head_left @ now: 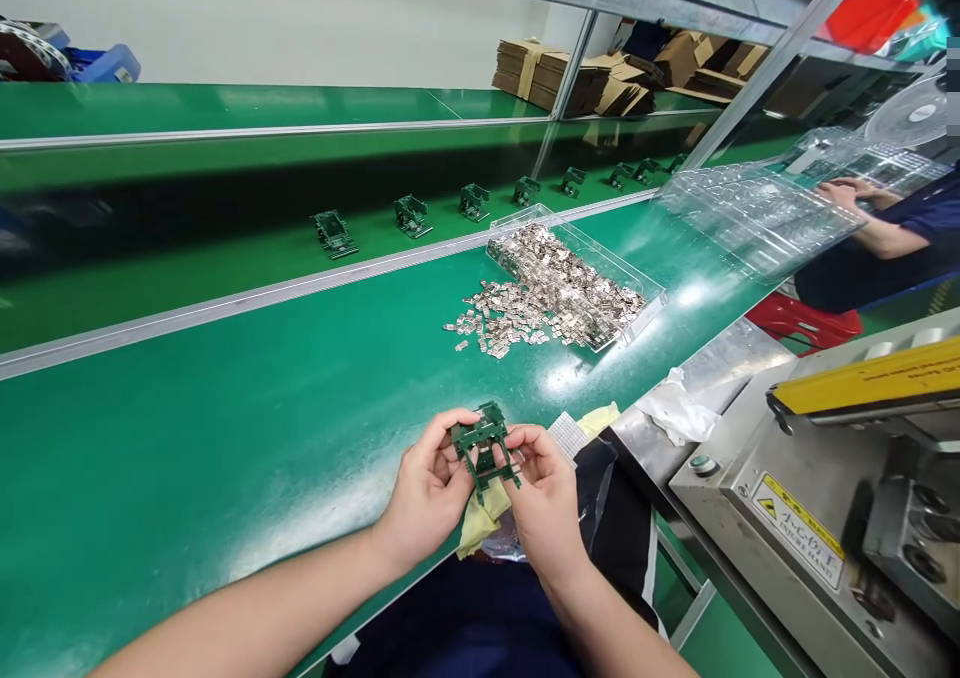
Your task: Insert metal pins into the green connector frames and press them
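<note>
Both of my hands hold one small dark green circuit board piece (486, 446) over the near edge of the green bench (187, 438). My left hand (429, 486) pinches its left side with thumb and fingers. My right hand (541, 493) pinches its right side. A yellow cloth (480, 520) lies under my hands. Farther out, a clear tray (645, 288) holds a heap of small silvery metal parts (559, 283), with several spilled on the bench to its left.
Several green board pieces (411, 215) stand in a row on the conveyor belt (150, 268) behind. Clear blister trays (754, 213) lie at right, where another person's hand (844, 193) works. A grey machine (840, 498) with a yellow warning label stands at my right. Cardboard boxes (577, 78) are stacked far back.
</note>
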`<state>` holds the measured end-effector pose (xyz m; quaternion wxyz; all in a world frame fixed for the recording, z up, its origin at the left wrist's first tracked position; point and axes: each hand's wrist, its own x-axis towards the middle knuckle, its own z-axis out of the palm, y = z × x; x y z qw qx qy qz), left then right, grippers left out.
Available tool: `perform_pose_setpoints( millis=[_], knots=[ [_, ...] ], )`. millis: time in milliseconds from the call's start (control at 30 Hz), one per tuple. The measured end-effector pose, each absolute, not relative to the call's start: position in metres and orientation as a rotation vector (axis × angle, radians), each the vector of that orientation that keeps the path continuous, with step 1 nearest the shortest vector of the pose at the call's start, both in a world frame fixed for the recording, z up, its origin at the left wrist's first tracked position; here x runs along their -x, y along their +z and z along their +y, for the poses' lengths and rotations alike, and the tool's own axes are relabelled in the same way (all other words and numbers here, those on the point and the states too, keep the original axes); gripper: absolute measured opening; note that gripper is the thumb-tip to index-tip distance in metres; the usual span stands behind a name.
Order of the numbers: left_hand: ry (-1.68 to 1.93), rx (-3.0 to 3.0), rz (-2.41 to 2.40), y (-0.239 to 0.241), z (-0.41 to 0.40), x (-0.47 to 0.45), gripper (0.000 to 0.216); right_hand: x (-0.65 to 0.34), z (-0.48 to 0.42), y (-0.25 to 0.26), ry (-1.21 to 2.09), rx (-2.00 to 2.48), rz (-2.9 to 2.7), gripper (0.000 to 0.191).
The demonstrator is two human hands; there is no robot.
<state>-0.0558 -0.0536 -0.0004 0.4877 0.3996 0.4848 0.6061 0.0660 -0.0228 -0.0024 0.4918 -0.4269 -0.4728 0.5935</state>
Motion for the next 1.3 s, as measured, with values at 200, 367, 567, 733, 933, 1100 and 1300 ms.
perform_pose_setpoints(
  millis=[200, 367, 567, 733, 933, 1100, 1300],
  knots=[
    [1.481, -0.994, 1.205, 0.001, -0.055, 0.055, 0.026, -0.064, -0.023, -0.006, 1.508, 0.986, -1.002, 0.023],
    [1.486, -0.990, 1.206, 0.004, -0.058, 0.047, 0.027, -0.069, -0.028, -0.004, 1.506, 0.988, -0.955, 0.024],
    [1.407, -0.964, 1.231, 0.001, -0.060, 0.030, 0.030, -0.107, -0.041, -0.002, 1.399, 1.038, -1.093, 0.019],
    [1.455, -0.843, 1.220, 0.004, -0.040, 0.007, 0.039, -0.154, -0.046, -0.035, 1.289, 1.281, -0.945, 0.029],
    [1.439, -0.879, 1.088, -0.003, 0.003, -0.040, 0.041, -0.159, -0.035, -0.058, 1.469, 1.259, -0.859, 0.036],
    [1.432, -0.856, 1.091, -0.018, 0.016, -0.051, 0.043, -0.150, -0.027, -0.055, 1.485, 1.188, -0.912, 0.030],
    [1.405, -0.935, 1.119, -0.019, 0.014, -0.047, 0.041, -0.147, -0.027, -0.062, 1.497, 1.155, -0.988, 0.030]
  ],
)
